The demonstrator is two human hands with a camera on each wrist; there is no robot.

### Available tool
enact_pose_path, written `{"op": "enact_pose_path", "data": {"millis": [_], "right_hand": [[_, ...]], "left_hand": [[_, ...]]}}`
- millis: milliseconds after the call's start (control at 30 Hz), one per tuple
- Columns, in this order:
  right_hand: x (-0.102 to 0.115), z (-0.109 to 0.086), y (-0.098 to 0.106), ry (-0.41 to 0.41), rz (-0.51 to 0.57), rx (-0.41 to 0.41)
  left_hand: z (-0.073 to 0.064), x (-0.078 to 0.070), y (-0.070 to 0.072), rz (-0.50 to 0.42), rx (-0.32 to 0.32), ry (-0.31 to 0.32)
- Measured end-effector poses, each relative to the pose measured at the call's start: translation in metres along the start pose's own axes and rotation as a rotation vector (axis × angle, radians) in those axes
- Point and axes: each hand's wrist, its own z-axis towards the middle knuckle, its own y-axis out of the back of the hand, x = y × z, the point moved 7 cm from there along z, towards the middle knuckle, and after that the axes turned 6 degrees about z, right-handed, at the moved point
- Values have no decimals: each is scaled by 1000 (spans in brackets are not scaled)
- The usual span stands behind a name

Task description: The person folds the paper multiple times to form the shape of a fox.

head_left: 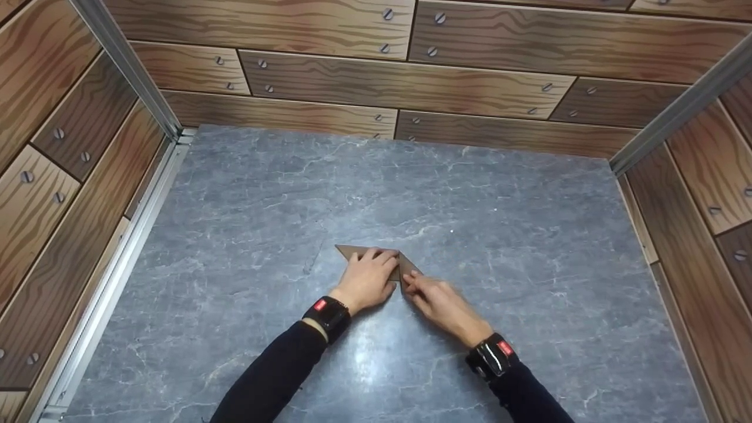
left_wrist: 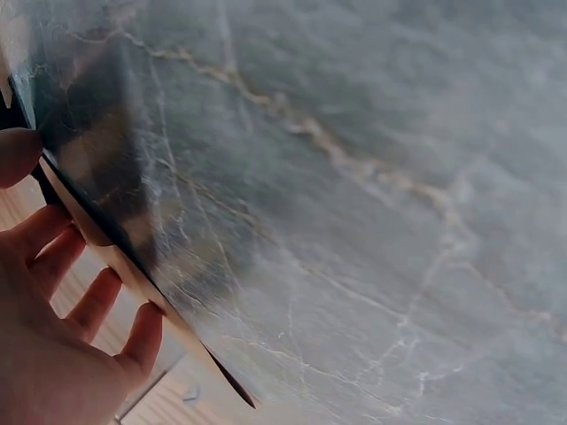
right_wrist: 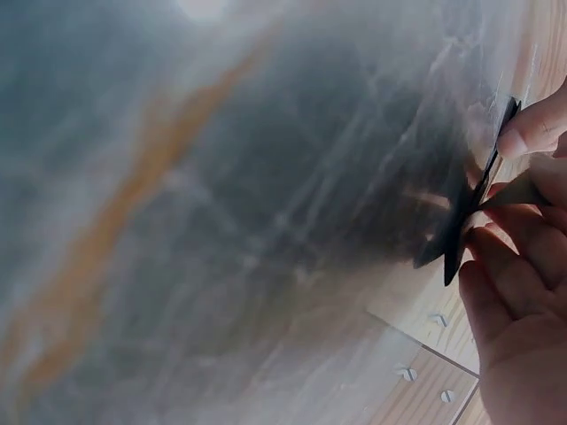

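Brown paper (head_left: 405, 266), folded to sharp points, lies on the counter (head_left: 499, 235) beneath both hands. The left grip (head_left: 368, 279) is spread, its fingers laid over the paper's left part without closing round it, presumably to keep that side from sliding. The right grip (head_left: 443, 302) is drawn nearly together, thumb and fingers pinching the right part near its lower edge, apparently to control that part against the steadied side. The number of layers under the fingers cannot be determined
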Motion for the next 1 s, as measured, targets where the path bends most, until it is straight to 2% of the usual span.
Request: {"op": "enact_pose_path", "data": {"millis": [333, 600, 833, 1000], "right_hand": [[1, 0, -1, 22, -44, 22], [5, -5, -3, 94, -134, 43], [-1, -10, -5, 21, -102, 135], [-5, -12, -4, 2, -86, 151]], "left_hand": [[1, 1, 1, -28, 7, -6], [-2, -1, 4, -5, -10, -39], [-2, 0, -1, -10, 6, -2], [-1, -4, -2, -24, -6, 11]]}}
